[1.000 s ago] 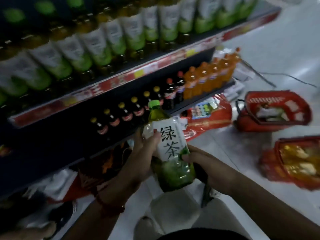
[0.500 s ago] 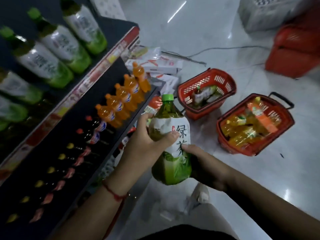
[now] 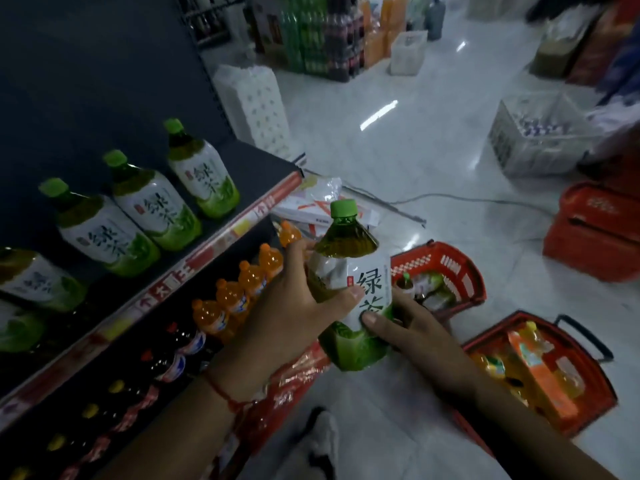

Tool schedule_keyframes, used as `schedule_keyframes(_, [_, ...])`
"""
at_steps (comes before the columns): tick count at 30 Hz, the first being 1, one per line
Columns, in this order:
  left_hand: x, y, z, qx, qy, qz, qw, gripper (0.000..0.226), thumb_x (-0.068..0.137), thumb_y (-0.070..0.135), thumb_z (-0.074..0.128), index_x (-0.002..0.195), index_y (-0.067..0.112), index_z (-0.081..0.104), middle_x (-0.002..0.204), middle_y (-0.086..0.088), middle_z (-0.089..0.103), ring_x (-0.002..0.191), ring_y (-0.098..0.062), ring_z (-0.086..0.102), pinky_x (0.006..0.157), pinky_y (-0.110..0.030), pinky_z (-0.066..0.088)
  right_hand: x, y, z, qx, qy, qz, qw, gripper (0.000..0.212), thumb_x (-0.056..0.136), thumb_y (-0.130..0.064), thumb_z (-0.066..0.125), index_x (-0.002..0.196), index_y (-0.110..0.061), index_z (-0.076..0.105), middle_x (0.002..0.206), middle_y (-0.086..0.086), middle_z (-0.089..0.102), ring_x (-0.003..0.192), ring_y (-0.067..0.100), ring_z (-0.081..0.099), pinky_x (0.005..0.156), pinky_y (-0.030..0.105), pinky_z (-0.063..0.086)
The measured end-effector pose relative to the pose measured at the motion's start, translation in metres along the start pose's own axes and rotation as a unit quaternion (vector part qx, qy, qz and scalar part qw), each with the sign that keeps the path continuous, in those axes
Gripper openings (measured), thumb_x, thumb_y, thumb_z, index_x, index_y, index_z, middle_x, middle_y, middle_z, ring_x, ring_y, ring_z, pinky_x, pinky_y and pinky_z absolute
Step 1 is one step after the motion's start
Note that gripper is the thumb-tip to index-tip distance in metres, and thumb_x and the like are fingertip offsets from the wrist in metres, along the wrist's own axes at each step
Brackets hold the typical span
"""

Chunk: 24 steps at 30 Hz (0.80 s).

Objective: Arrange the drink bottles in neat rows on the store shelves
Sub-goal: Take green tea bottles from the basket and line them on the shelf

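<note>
My left hand [image 3: 294, 306]: fingers and thumb curled round the upper body of the green tea bottle [image 3: 349, 289], thumb across the white label; a red string on the wrist.
My right hand [image 3: 408, 334]: wrapped round the lower part of the same bottle from the right, thumb pressed on the label's bottom edge.
Green tea bottle: held upright in the air between both hands, green cap on, in front of the shelf edge and above the floor.
Near basket [image 3: 588, 386]: red, on the floor to my right, holding orange drink bottles.
Second basket [image 3: 460, 271]: red, just behind the held bottle, bottles inside.
Lower shelf: a row of orange soda bottles [image 3: 239, 292], then dark bottles with red and yellow caps toward me.
Upper shelf [image 3: 221, 233]: matching green tea bottles [image 3: 156, 202] standing in a row, with bare shelf at the far end.
Far floor: white crates and stacked drink packs, blurred.
</note>
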State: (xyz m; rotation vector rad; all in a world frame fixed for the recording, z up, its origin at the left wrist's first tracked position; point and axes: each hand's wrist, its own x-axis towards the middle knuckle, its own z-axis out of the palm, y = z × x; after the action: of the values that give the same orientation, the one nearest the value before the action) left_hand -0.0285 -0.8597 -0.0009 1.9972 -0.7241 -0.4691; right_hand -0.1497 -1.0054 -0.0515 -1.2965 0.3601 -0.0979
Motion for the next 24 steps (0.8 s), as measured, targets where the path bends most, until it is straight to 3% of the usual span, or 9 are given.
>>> schedule_keyframes(4, [0.052,-0.019,-0.044,-0.007,0.047,0.019,0.999,0.063,0.071,0.052,0.081,0.120,0.045,0.041,0.110,0.016,0.067,0.097,-0.003,0.069,0.080,-0.041,0.061,0.073,-0.030,0.012,-0.064,-0.016,-0.054,0.996,0.041,0.088,-0.013,0.068,0.127,-0.021,0.060,0.115,0.004,0.073,0.102,0.023,0.071,0.083,0.036,0.058])
schedule_keyframes(9, [0.115,-0.048,-0.098,-0.024,0.121,0.023,0.992,0.068,0.069,0.054,0.081,0.123,0.046,0.041,0.111,0.017,0.067,0.101,-0.008,0.068,0.081,-0.047,0.059,0.173,-0.059,0.039,-0.150,-0.046,-0.090,0.983,0.042,0.085,-0.020,0.072,0.125,-0.028,0.063,0.113,-0.004,0.073,0.101,0.015,0.071,0.082,0.034,0.059])
schedule_keyframes(12, [0.148,-0.054,-0.118,0.003,0.153,0.028,0.988,0.064,0.072,0.051,0.081,0.125,0.044,0.045,0.111,0.018,0.065,0.099,0.001,0.065,0.082,-0.038,0.059,0.224,-0.069,0.046,-0.165,-0.060,-0.097,0.980,0.042,0.085,-0.016,0.071,0.125,-0.025,0.062,0.111,-0.005,0.073,0.102,0.014,0.070,0.082,0.033,0.059])
schedule_keyframes(15, [0.178,-0.053,-0.128,0.084,0.211,0.046,0.973,0.068,0.074,0.056,0.076,0.134,0.040,0.048,0.122,0.026,0.047,0.103,0.006,0.057,0.083,-0.021,0.053,0.269,-0.076,0.045,-0.172,-0.062,-0.105,0.978,0.040,0.086,-0.015,0.071,0.124,-0.026,0.062,0.110,-0.008,0.072,0.101,0.012,0.070,0.080,0.030,0.059])
schedule_keyframes(17, [0.199,-0.052,-0.130,0.126,0.247,0.039,0.960,0.077,0.076,0.058,0.073,0.143,0.034,0.044,0.125,0.028,0.033,0.103,0.002,0.055,0.082,-0.020,0.051,0.300,-0.081,0.042,-0.177,-0.080,-0.113,0.974,0.040,0.086,-0.014,0.071,0.125,-0.023,0.062,0.112,-0.004,0.072,0.104,0.017,0.069,0.082,0.035,0.059])
schedule_keyframes(20, [0.228,-0.055,-0.127,0.155,0.290,0.010,0.944,0.083,0.083,0.053,0.069,0.153,0.028,0.033,0.138,0.017,0.034,0.112,-0.003,0.050,0.085,-0.020,0.043,0.345,-0.087,0.036,-0.166,-0.128,-0.110,0.972,0.036,0.088,-0.006,0.068,0.122,-0.014,0.062,0.113,0.006,0.071,0.103,0.024,0.069,0.085,0.043,0.057])
schedule_keyframes(24, [0.263,-0.060,-0.115,0.161,0.326,-0.031,0.931,0.083,0.089,0.045,0.066,0.156,0.030,0.020,0.147,0.014,0.029,0.126,0.004,0.031,0.098,-0.016,0.029,0.396,-0.090,0.029,-0.179,-0.162,-0.117,0.963,0.033,0.085,0.000,0.068,0.116,-0.008,0.064,0.109,0.006,0.073,0.102,0.022,0.070,0.084,0.041,0.059])
